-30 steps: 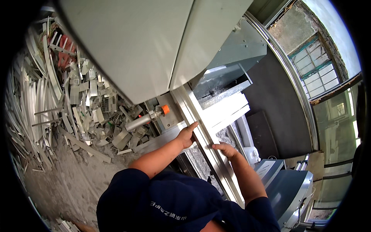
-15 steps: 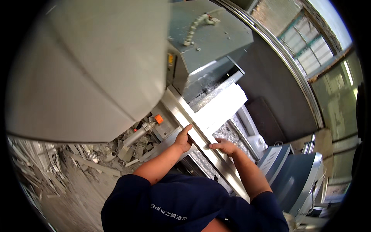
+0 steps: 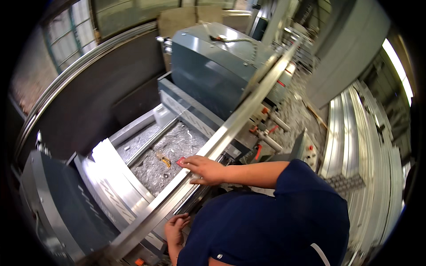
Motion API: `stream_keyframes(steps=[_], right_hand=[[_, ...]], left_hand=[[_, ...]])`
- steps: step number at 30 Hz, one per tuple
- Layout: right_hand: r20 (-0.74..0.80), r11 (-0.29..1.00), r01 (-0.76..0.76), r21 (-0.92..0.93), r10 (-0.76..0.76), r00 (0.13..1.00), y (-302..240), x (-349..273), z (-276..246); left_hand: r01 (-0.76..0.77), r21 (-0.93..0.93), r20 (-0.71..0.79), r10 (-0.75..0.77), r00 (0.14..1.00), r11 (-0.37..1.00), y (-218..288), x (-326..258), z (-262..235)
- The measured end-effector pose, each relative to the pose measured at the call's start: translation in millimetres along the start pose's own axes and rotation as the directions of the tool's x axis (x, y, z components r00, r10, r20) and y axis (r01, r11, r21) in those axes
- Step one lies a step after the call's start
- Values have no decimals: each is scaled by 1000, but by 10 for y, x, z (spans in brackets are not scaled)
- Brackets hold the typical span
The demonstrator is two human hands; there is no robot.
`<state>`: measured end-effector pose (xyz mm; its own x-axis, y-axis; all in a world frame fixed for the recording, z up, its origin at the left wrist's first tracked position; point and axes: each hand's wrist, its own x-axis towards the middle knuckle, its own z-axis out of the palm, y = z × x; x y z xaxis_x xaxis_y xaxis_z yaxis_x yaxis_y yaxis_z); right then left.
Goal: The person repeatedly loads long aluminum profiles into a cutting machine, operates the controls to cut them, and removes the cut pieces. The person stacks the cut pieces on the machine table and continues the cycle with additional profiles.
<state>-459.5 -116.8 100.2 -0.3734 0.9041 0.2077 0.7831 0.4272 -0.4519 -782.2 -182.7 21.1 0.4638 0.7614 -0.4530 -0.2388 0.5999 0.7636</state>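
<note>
A long silvery metal profile (image 3: 239, 122) runs slantwise across the machine, from lower left to far upper right. My right hand (image 3: 207, 170) lies over it near its middle, fingers across the top to the far edge and thumb towards me, gripping it. Just past those fingertips shows a small red object (image 3: 181, 162); whether they touch it I cannot tell. My left hand (image 3: 176, 228) is lower, on the near side of the profile and apart from it. Its fingers are loosely bent and separated, with nothing visible in them.
Blue-grey machine housings stand at the far middle (image 3: 208, 71) and the left (image 3: 62, 208). Between them a bed (image 3: 151, 166) is covered with metal chips, a yellow piece (image 3: 165, 159) lying there. Long metal profiles (image 3: 341, 133) are stacked at right. A control box (image 3: 306, 150) stands nearby.
My view has swung round to the machine's other end. Both hands were on the profile; now my left hand is off it and lower, while my right hand lies across it.
</note>
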Motion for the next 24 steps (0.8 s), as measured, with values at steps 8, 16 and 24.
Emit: stream_keyframes(steps=[8, 16, 24], right_hand=[[-199, 907, -421, 5, 413, 889, 88, -1743, -519], [-410, 349, -937, 3, 855, 317, 229, -4048, -1108], [-210, 39, -997, 67, 977, 24, 357, -6074, -847]], left_hand=[[-644, 761, 553, 598, 580, -79, 741, 918, 1228], [-169, 937, 288, 399, 871, -306, 645, 1366, 1501], [-3, 937, 173, 457, 873, -349, 496, 1455, 1515]])
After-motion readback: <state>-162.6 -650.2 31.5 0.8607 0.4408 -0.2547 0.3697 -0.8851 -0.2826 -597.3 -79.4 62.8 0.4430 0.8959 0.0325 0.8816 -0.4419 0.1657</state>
